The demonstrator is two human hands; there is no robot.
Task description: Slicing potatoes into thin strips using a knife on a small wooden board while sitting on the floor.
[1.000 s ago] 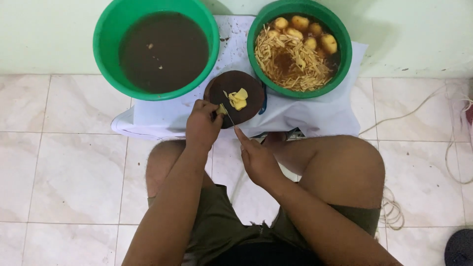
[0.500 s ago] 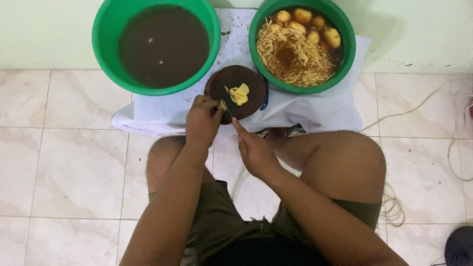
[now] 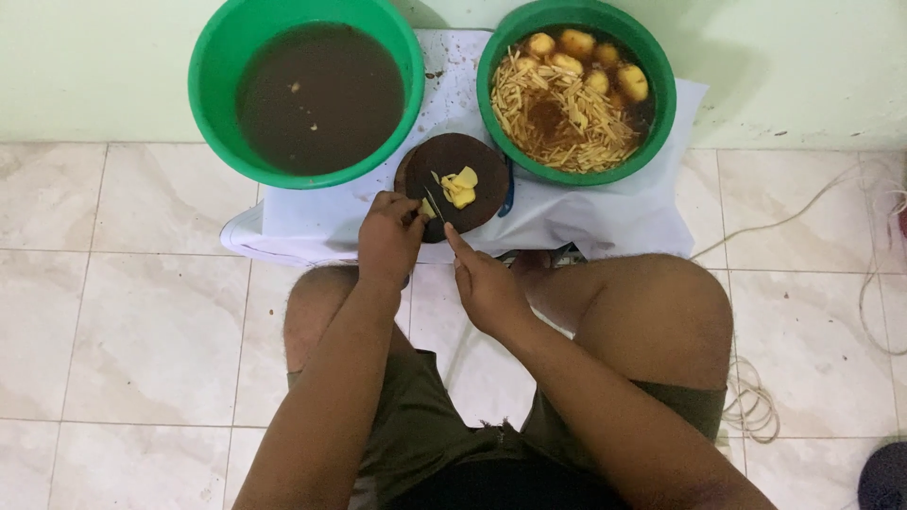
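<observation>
Two green basins beyond the hands: left basin (image 3: 210, 85) holds murky brown water, right basin (image 3: 661, 113) potato strips and whole potatoes; left hand (image 3: 387, 238) pinches a potato piece (image 3: 427, 208), right hand (image 3: 484, 283) grips a knife (image 3: 436, 207).

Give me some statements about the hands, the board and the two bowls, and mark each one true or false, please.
1. The left hand holds a potato piece down on the board. True.
2. The right hand grips a spoon. False: it holds a knife, with the blade on the board.
3. The left bowl holds potato strips. False: it holds only brown water; the strips are in the right bowl.
4. Yellow slices lie on the board. True.
5. The board is square and white. False: it is round and dark brown.
</observation>
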